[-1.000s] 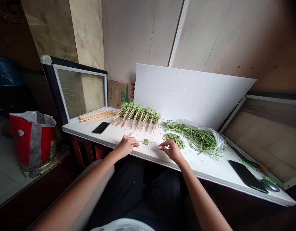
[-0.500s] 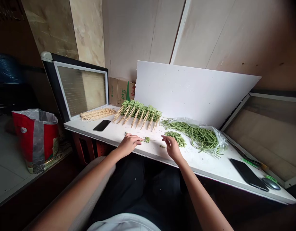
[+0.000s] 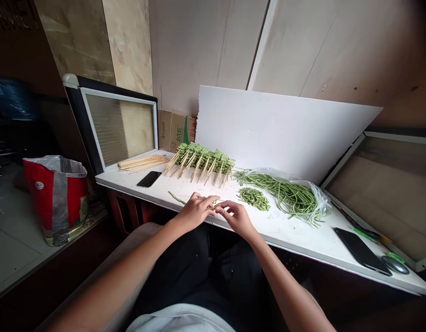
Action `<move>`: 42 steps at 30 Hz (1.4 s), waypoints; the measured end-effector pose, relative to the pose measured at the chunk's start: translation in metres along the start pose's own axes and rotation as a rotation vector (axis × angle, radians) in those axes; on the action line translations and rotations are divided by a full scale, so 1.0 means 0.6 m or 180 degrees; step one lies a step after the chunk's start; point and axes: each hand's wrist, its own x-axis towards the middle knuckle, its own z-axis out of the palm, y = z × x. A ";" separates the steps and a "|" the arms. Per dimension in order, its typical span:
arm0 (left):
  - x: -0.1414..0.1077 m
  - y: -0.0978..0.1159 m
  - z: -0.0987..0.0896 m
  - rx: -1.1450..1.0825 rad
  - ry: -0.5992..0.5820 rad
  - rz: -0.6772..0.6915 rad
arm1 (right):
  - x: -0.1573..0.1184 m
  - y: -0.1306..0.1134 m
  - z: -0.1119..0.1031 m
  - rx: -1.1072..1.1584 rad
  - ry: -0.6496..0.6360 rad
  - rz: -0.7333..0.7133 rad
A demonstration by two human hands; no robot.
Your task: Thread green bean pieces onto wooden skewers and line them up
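My left hand [image 3: 196,212] is closed around a long green bean [image 3: 176,198], whose free end sticks out to the left over the table edge side. My right hand [image 3: 236,216] pinches the bean's other end, fingertips close against those of my left hand. Just behind the fingers, bits of green bean show, mostly hidden by the hands. A heap of short cut bean pieces [image 3: 254,198] lies right of my right hand. Farther back sits a stack of skewered beans [image 3: 206,159], their wooden sticks pointing toward me.
Bare wooden skewers [image 3: 141,163] and a phone [image 3: 149,179] lie on the left of the white table [image 3: 292,240]. Long beans [image 3: 292,196] spill from a clear plastic bag on the right. Another phone [image 3: 361,251] rests near the right edge. A red bag [image 3: 43,198] stands on the floor.
Both hands have come together in front of me, my right hand moving left. A long bean now shows in them. The skewered pieces between the hands are now mostly covered.
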 end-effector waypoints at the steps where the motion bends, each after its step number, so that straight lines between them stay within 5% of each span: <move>1: 0.000 -0.003 0.000 0.0003 0.0032 -0.0057 | 0.001 0.002 -0.005 0.0070 0.0063 0.0041; 6: 0.001 -0.022 -0.002 -0.0008 0.0278 -0.0116 | 0.005 0.003 -0.027 0.0302 0.0120 0.0206; 18: 0.002 -0.003 -0.006 0.0232 0.0245 0.0236 | -0.002 -0.004 -0.012 -0.0545 0.0126 -0.0596; 33: 0.004 0.002 -0.001 -0.0623 0.0162 0.0125 | 0.002 0.009 -0.015 0.0411 -0.0402 -0.0318; 42: 0.003 -0.008 0.001 -0.0545 -0.0148 0.0180 | 0.006 0.004 -0.051 -0.0333 -0.0399 -0.0399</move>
